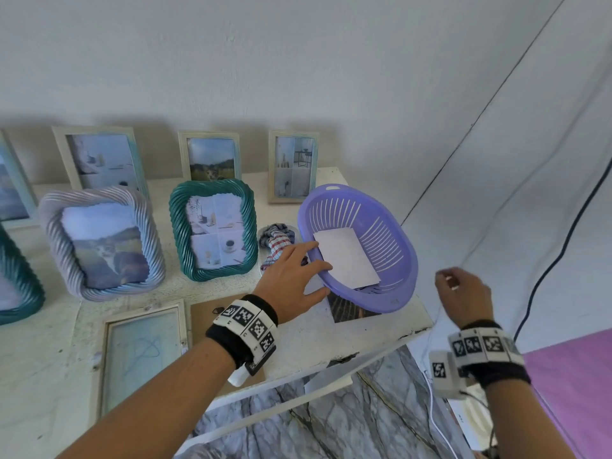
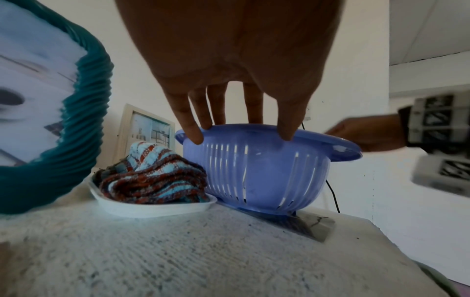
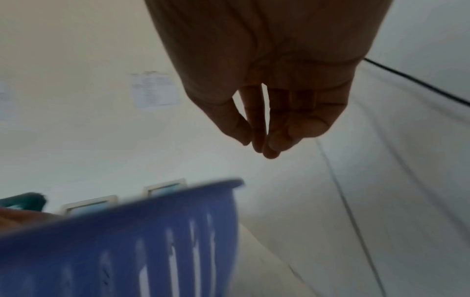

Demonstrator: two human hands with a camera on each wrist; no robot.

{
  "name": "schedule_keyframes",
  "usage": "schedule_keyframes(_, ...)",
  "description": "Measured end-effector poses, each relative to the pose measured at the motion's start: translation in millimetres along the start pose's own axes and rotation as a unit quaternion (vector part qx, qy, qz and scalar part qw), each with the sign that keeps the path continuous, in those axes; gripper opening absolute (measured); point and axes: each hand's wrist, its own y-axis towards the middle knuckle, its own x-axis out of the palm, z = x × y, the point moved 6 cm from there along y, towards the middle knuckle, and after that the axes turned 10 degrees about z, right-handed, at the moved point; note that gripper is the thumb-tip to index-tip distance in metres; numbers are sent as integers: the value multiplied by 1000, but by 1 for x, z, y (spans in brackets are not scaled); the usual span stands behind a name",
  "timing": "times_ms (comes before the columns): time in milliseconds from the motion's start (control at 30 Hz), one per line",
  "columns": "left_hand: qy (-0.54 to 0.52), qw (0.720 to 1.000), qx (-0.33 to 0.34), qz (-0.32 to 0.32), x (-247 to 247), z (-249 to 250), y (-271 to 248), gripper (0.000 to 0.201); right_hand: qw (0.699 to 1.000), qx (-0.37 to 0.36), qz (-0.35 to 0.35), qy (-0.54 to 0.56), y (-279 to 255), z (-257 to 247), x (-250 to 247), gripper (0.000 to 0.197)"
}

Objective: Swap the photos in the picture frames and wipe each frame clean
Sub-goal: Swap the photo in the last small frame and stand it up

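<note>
My left hand (image 1: 298,276) holds the near rim of a purple slotted basket (image 1: 394,260); the middle fingers go over the rim and the thumb (image 2: 287,130) presses the outer wall. The basket (image 2: 257,170) sits tilted on a dark photo (image 1: 351,311) at the table's right end, with a white sheet (image 1: 347,256) inside. A striped cloth (image 2: 152,180) lies in a white dish (image 2: 152,209) left of the basket. A wooden frame (image 1: 142,356) with scribbled glass lies flat at the front, a brown backing board (image 1: 205,313) beside it. My right hand (image 1: 460,293) hovers off the table's right edge, fingertips (image 3: 269,148) together, holding nothing.
A teal rope frame (image 1: 213,230) and a lilac rope frame (image 1: 101,243) stand mid-table, with three wooden frames (image 1: 291,167) along the wall behind. The table edge (image 1: 381,342) drops to marbled floor; a black cable (image 1: 563,246) and a thin white cable (image 1: 433,409) hang at right.
</note>
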Motion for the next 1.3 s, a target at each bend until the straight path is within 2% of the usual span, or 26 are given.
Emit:
schedule_keyframes(100,-13,1000,-10,-5,2,-4,-4,43,993,-114,-1,-12,25,-60,-17,17)
schedule_keyframes(200,-21,999,-23,-15,6,-7,-8,47,963,-240,-111,-57,36,-128,4,25)
schedule_keyframes(267,-21,999,-27,-19,6,-7,-9,48,924,-306,-194,-123,38,-165,32,35)
schedule_keyframes(367,-18,999,-26,-13,3,-4,-8,48,872,-331,-273,-235,43,-193,87,53)
schedule_keyframes(433,-15,1000,-22,-5,0,-1,-7,46,847,-324,-300,-295,44,-195,119,74)
schedule_keyframes(500,-17,1000,-16,2,-2,1,-6,45,819,-340,-303,-349,42,-190,139,91)
schedule_keyframes(600,-15,1000,-14,6,-1,1,-6,44,801,-349,-290,-390,44,-177,153,93)
schedule_keyframes(767,-14,1000,-7,7,-2,1,-4,42,814,-325,-283,-389,49,-175,158,96)
schedule_keyframes(867,-14,1000,-11,-1,0,-2,-4,43,827,-310,-255,-394,52,-178,155,98)
schedule_keyframes(967,-19,1000,-10,-7,0,-3,-3,43,845,-301,-215,-386,56,-187,148,73)
schedule_keyframes(1067,-28,999,-20,-19,-4,-3,-1,44,856,-295,-217,-365,58,-199,133,58)
schedule_keyframes(1167,-78,996,-47,-1,-17,-8,0,42,899,-280,-216,-257,60,-214,103,38)
schedule_keyframes(1233,-122,989,-68,43,-34,-12,1,39,929,-279,-182,-158,60,-229,72,35)
schedule_keyframes(1300,-153,979,-94,99,-55,-17,1,35,941,-296,-137,-89,54,-246,38,34)
